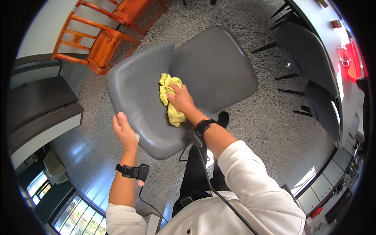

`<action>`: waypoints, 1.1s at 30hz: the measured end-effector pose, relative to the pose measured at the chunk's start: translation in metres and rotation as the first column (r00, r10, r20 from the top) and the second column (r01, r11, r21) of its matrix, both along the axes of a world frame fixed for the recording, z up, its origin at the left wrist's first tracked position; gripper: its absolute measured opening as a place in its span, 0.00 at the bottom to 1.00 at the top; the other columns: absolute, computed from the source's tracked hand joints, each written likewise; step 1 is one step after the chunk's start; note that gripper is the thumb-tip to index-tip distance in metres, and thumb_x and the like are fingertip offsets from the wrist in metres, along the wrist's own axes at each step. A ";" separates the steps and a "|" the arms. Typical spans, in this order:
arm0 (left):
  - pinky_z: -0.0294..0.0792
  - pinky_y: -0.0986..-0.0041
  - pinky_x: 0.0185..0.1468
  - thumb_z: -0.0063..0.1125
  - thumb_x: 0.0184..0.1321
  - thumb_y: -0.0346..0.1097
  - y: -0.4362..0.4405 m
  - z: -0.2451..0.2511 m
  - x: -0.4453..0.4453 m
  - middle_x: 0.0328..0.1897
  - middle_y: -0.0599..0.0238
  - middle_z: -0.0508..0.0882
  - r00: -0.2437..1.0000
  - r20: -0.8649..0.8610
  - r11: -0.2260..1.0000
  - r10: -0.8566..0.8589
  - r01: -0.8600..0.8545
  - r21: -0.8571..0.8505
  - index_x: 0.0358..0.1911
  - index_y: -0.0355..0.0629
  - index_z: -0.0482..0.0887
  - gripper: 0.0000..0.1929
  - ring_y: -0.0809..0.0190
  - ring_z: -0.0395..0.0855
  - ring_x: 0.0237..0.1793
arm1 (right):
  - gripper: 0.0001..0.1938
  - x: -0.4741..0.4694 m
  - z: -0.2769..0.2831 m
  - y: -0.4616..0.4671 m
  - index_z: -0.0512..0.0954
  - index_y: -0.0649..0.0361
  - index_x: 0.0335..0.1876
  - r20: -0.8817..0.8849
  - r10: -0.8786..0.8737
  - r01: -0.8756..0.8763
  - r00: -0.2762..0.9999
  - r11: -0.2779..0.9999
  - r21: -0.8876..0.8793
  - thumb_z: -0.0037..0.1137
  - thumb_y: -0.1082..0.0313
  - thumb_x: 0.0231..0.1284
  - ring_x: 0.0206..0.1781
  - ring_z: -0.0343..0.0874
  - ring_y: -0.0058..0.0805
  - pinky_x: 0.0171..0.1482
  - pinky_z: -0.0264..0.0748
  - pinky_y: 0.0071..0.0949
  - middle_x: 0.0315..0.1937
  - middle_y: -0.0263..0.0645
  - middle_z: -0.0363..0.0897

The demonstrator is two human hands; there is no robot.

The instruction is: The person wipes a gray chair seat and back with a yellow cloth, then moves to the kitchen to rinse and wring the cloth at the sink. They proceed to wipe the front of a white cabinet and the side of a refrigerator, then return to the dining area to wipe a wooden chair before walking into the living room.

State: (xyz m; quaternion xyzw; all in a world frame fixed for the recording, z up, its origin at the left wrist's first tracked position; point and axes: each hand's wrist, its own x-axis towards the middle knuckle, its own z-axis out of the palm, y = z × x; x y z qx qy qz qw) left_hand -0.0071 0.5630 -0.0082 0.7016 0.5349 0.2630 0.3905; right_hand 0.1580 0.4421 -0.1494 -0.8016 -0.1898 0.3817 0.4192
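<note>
A grey padded chair stands before me, its curved backrest to the left and its broad seat to the right. My right hand grips a crumpled yellow cloth against the inner face of the backrest, close to where it meets the seat. At the backrest's outer edge, beside a stitched seam, my left hand holds on, with some of its fingers hidden. A small white bit shows at the base of that hand. Black straps with cables circle both wrists.
Orange wooden chairs stand at the upper left by the wall. A dark low cabinet lies left. Several dark chairs line a long table at right. A black cable runs from my right wrist past my body.
</note>
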 end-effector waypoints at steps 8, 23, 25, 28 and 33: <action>0.72 0.65 0.44 0.47 0.80 0.49 0.008 -0.001 -0.001 0.35 0.60 0.83 0.994 -0.102 0.999 -0.037 0.037 0.000 0.41 0.32 0.81 0.22 0.62 0.77 0.36 | 0.33 0.049 -0.037 -0.119 0.78 0.48 0.68 -0.259 0.260 -0.347 0.930 0.853 -0.390 0.65 0.44 0.56 0.62 0.82 0.49 0.62 0.78 0.46 0.60 0.46 0.84; 0.74 0.54 0.48 0.52 0.74 0.57 0.023 -0.010 -0.012 0.41 0.48 0.87 0.963 -0.270 1.000 -0.003 0.008 0.018 0.45 0.29 0.83 0.29 0.46 0.85 0.41 | 0.29 0.001 0.083 -0.488 0.82 0.58 0.60 -0.040 -0.319 0.227 0.947 0.753 -0.617 0.65 0.51 0.54 0.57 0.85 0.50 0.60 0.79 0.43 0.54 0.50 0.86; 0.75 0.54 0.48 0.55 0.73 0.58 0.019 -0.002 -0.012 0.43 0.50 0.88 0.977 -0.212 0.999 -0.023 0.014 -0.043 0.49 0.30 0.83 0.29 0.46 0.85 0.41 | 0.28 -0.001 0.106 -0.521 0.82 0.62 0.60 -0.208 -0.600 0.427 0.772 0.733 -0.529 0.65 0.52 0.57 0.52 0.87 0.41 0.55 0.80 0.38 0.52 0.48 0.87; 0.75 0.55 0.54 0.58 0.70 0.59 0.020 0.018 -0.010 0.52 0.52 0.87 0.980 -0.172 0.893 -0.103 0.015 -0.450 0.58 0.32 0.79 0.31 0.46 0.85 0.48 | 0.20 -0.012 0.133 -0.533 0.80 0.66 0.59 -0.349 -0.881 0.844 0.320 0.432 -0.316 0.62 0.62 0.67 0.45 0.88 0.36 0.48 0.84 0.36 0.48 0.43 0.87; 0.67 0.57 0.70 0.62 0.68 0.55 0.039 0.031 -0.021 0.69 0.52 0.79 0.972 0.128 0.529 -0.195 0.214 -0.821 0.69 0.36 0.72 0.35 0.48 0.78 0.65 | 0.18 -0.043 0.166 -0.515 0.78 0.65 0.59 -0.511 -0.838 0.975 0.193 0.220 0.007 0.61 0.65 0.68 0.46 0.88 0.33 0.48 0.84 0.35 0.48 0.42 0.86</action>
